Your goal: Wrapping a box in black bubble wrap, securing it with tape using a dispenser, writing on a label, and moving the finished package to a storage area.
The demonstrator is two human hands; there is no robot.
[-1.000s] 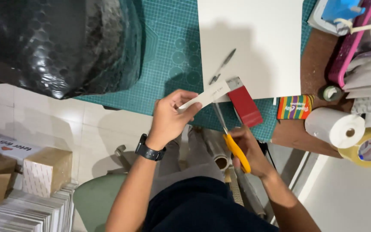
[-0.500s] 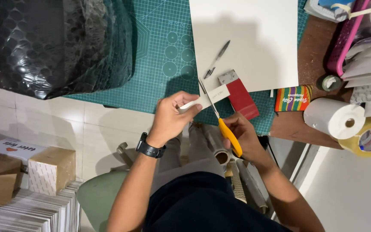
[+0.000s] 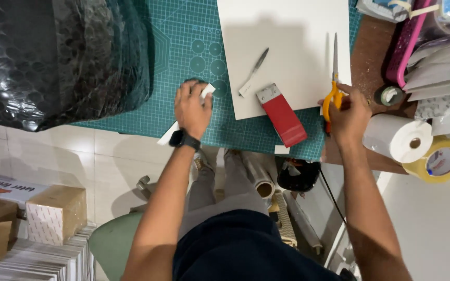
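My left hand [image 3: 192, 106] presses a white paper strip [image 3: 170, 135] flat onto the green cutting mat [image 3: 183, 41]; the strip shows at both ends of the hand. My right hand [image 3: 349, 112] grips the yellow handles of a pair of scissors [image 3: 333, 78], whose closed blades lie pointing away across the right edge of a large white sheet [image 3: 287, 47]. A red tape dispenser [image 3: 282, 115] and a silver craft knife [image 3: 253, 71] lie on the sheet between my hands.
A big bundle in black bubble wrap [image 3: 53, 57] fills the mat's left part. A white paper roll [image 3: 398, 138], a yellow tape roll [image 3: 438, 158] and a pink basket [image 3: 407, 41] crowd the right. Cardboard boxes [image 3: 53, 213] stand on the floor at lower left.
Both hands have moved apart and onto the table: the left hand carried the paper strip down to the mat, the right hand took the scissors to the sheet's right edge.
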